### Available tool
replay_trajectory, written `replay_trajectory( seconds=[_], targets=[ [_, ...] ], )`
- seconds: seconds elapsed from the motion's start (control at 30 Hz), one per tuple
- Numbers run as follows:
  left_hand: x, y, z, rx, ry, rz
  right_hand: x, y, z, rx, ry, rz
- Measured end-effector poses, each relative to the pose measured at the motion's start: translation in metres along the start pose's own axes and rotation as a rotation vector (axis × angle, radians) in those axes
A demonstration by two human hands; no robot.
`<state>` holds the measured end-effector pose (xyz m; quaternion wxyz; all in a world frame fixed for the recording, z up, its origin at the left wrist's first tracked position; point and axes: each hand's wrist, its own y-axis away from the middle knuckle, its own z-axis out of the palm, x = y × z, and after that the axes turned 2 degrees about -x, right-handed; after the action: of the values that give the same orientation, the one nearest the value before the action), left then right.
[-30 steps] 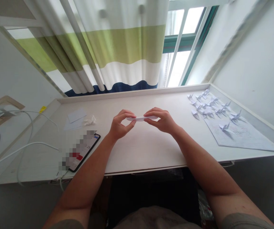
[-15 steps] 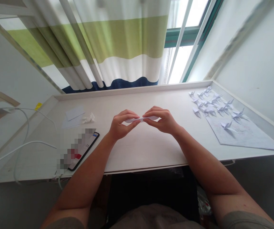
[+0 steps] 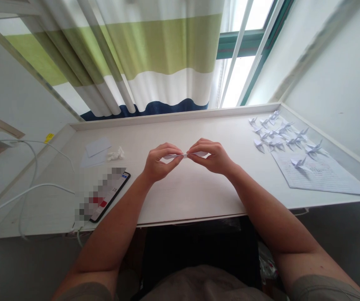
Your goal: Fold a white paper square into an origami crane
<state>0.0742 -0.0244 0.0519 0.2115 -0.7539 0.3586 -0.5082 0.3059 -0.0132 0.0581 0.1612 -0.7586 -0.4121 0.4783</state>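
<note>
A small piece of white paper is pinched between my two hands above the middle of the desk. My left hand grips its left part between thumb and fingers. On the other side, my right hand holds the right part the same way, with the fingertips of both hands nearly meeting. The paper is seen almost edge-on, and my fingers cover much of it, so its folds cannot be made out.
Several folded paper cranes stand at the right, one of them on a written sheet. At the left lie white paper pieces, a crumpled white bit, a phone and white cables. A curtain hangs behind the desk.
Both hands keep their pinch on the paper, with only a very slight shift of the fingers. The view has tilted a little; nothing else has visibly moved.
</note>
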Motion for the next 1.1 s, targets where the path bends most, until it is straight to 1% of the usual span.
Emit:
replay_trajectory(
  seconds=[0.07, 0.13, 0.3, 0.37, 0.43, 0.57, 0.73, 0.97, 1.1],
  targets=[
    [0.000, 0.001, 0.000, 0.004, 0.023, -0.031, -0.001, 0.000, 0.000, -0.002, -0.017, 0.033],
    [-0.001, 0.001, 0.001, 0.014, 0.053, -0.094, -0.003, 0.000, 0.000, -0.001, -0.048, 0.102],
    [-0.007, 0.002, 0.007, 0.059, 0.157, -0.398, -0.005, 0.000, 0.001, 0.018, -0.174, 0.372],
    [-0.009, 0.002, 0.010, 0.073, 0.221, -0.495, -0.002, -0.001, 0.001, 0.029, -0.216, 0.428],
    [-0.010, 0.001, 0.011, 0.081, 0.289, -0.546, 0.001, -0.002, 0.002, 0.046, -0.257, 0.457],
    [-0.011, -0.001, 0.011, 0.097, 0.378, -0.594, 0.009, -0.003, 0.001, 0.081, -0.339, 0.508],
    [-0.012, -0.003, 0.010, 0.114, 0.429, -0.638, 0.014, -0.004, 0.001, 0.097, -0.388, 0.538],
    [-0.017, -0.003, 0.010, 0.091, 0.445, -0.669, 0.017, -0.004, 0.003, 0.074, -0.409, 0.570],
    [-0.017, -0.003, 0.010, 0.102, 0.435, -0.680, 0.018, -0.003, 0.003, 0.048, -0.436, 0.565]
  ],
)
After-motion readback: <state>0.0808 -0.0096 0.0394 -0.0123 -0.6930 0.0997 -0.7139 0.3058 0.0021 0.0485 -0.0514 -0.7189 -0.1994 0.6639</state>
